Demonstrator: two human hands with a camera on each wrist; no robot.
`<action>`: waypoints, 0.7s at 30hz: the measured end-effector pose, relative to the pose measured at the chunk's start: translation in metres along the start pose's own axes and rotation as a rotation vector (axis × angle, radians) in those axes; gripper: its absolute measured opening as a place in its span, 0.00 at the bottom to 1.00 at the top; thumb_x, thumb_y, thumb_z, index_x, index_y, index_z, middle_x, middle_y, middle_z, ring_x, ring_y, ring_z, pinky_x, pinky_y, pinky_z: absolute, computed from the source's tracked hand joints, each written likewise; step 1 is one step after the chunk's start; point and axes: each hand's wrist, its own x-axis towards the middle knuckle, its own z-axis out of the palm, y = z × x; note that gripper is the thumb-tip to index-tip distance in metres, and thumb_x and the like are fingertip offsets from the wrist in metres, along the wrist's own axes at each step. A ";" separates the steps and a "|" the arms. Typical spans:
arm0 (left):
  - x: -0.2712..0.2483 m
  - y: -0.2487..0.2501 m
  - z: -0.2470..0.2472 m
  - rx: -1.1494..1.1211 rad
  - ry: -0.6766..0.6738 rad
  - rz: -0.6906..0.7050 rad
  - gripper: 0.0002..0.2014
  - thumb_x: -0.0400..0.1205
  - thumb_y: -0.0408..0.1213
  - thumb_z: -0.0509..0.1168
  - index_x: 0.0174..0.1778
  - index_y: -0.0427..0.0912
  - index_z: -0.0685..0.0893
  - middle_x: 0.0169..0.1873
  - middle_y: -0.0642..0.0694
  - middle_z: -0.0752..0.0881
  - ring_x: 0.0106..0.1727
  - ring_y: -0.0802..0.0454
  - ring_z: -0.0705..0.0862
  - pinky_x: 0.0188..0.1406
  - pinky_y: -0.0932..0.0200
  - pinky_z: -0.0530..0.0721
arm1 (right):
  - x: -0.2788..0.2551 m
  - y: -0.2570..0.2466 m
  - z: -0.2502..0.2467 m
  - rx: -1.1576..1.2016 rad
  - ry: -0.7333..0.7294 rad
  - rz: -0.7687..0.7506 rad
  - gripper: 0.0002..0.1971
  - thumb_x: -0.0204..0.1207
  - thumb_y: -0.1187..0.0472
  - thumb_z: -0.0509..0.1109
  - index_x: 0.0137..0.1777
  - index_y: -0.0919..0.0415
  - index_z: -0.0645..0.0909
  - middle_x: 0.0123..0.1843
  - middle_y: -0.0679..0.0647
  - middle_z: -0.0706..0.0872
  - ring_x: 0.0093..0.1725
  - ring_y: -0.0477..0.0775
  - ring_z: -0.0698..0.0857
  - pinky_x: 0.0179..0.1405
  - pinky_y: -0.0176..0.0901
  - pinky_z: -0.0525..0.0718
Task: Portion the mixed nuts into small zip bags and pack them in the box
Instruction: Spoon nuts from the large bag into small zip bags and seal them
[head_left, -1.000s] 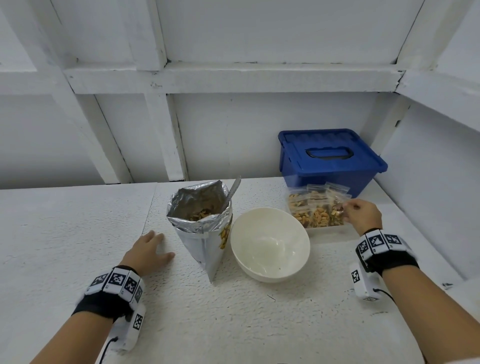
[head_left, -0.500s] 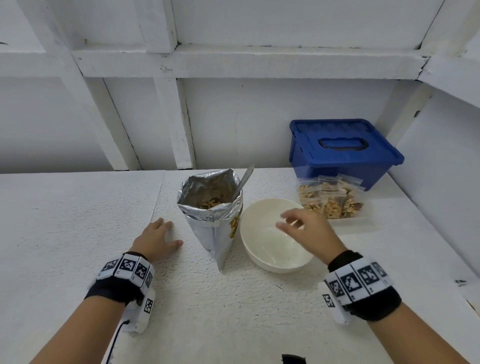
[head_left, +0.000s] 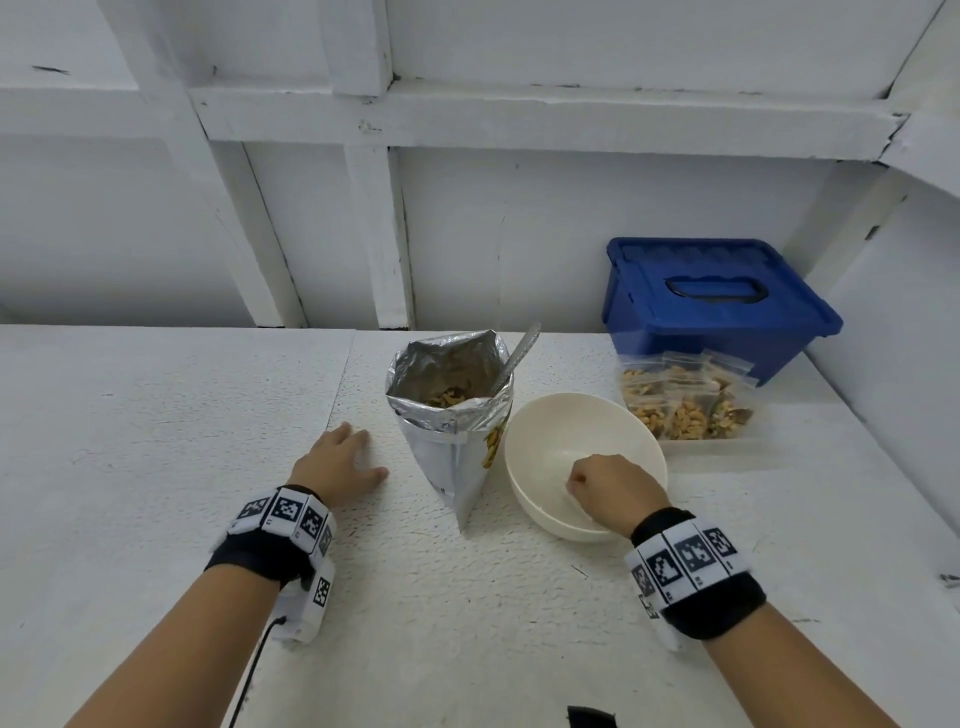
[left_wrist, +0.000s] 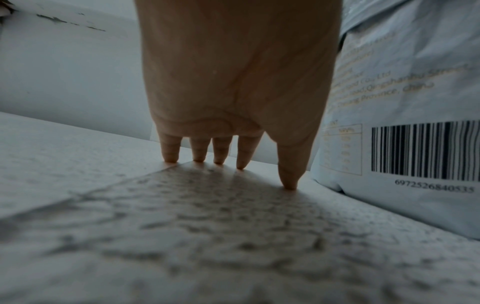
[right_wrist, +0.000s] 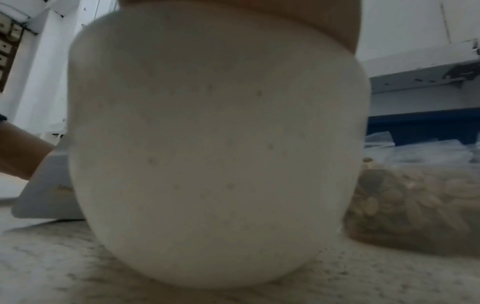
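Observation:
An open foil bag of mixed nuts (head_left: 457, 441) stands mid-table with a metal spoon (head_left: 517, 358) leaning inside it. To its right sits an empty white bowl (head_left: 571, 431). My right hand (head_left: 613, 486) grips the bowl's near rim, fingers curled over the edge; the right wrist view is mostly the bowl's outer wall (right_wrist: 215, 144). Several filled small zip bags (head_left: 685, 410) lie in a pile before the shut blue box (head_left: 717, 306). My left hand (head_left: 343, 457) rests flat on the table left of the foil bag (left_wrist: 402, 102), its fingers (left_wrist: 171, 152) straight and holding nothing.
White walls and beams enclose the table at the back and right. The blue box stands in the back right corner against them. A seam (head_left: 340, 384) runs across the white tabletop left of the foil bag.
My right hand left the pile of zip bags, swept left and back over the bowl, and now holds its near rim. The left hand has stayed on the table.

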 end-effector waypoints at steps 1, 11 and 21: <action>0.000 0.000 0.000 0.002 -0.002 0.001 0.35 0.80 0.54 0.61 0.80 0.46 0.58 0.82 0.45 0.52 0.82 0.48 0.51 0.79 0.44 0.58 | 0.000 0.001 0.000 0.022 0.024 0.004 0.13 0.82 0.57 0.57 0.52 0.60 0.84 0.51 0.56 0.87 0.49 0.56 0.84 0.46 0.43 0.79; -0.012 0.002 -0.015 -0.296 0.276 0.130 0.22 0.82 0.42 0.62 0.73 0.41 0.73 0.72 0.38 0.74 0.73 0.42 0.70 0.73 0.46 0.68 | -0.026 -0.008 -0.040 0.398 0.413 -0.056 0.05 0.78 0.57 0.68 0.42 0.56 0.79 0.40 0.49 0.84 0.42 0.48 0.82 0.43 0.39 0.79; -0.087 0.077 -0.083 -0.407 0.753 0.747 0.23 0.77 0.51 0.63 0.62 0.40 0.81 0.56 0.48 0.80 0.60 0.56 0.73 0.63 0.76 0.64 | -0.072 -0.073 -0.101 0.784 0.395 -0.360 0.07 0.77 0.59 0.68 0.38 0.53 0.76 0.39 0.57 0.87 0.38 0.52 0.87 0.34 0.45 0.86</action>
